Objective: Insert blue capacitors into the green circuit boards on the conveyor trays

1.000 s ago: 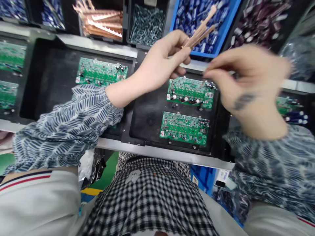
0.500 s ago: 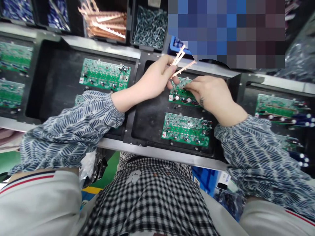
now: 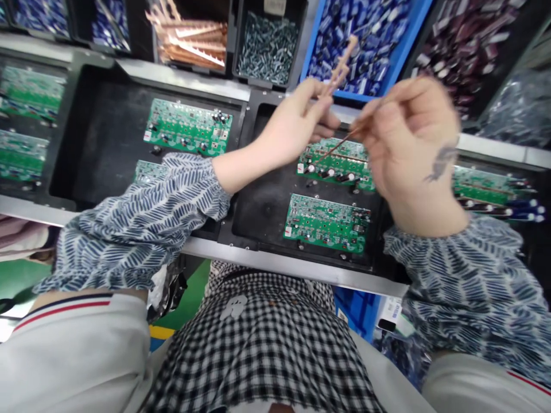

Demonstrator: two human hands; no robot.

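Observation:
My left hand [image 3: 301,117] pinches several toothed copper strips [image 3: 340,70], which stick up in front of the blue bin. Held in the closed fingers of my right hand [image 3: 415,140] is a thin copper strip [image 3: 338,148], slanting down to the left over the upper circuit board [image 3: 364,167]. Whether its lower end touches that board I cannot tell. Another copper strip lies lengthwise on the same board, which also carries a row of dark round parts along its near side. Nearer to me lies a lower circuit board [image 3: 325,223] in the same black tray [image 3: 262,212].
Behind the trays stand a bin of copper strips [image 3: 198,43], a bin of screws [image 3: 269,49], a blue bin [image 3: 307,60] of blue parts and a bin of dark red parts [image 3: 471,46]. Neighbouring trays hold more circuit boards [image 3: 187,126]. A metal rail [image 3: 297,269] runs along the front.
My right hand has risen from the upper board and moved right, now with a copper strip in it. A strip now shows on that board. My left hand has shifted slightly right with its strips.

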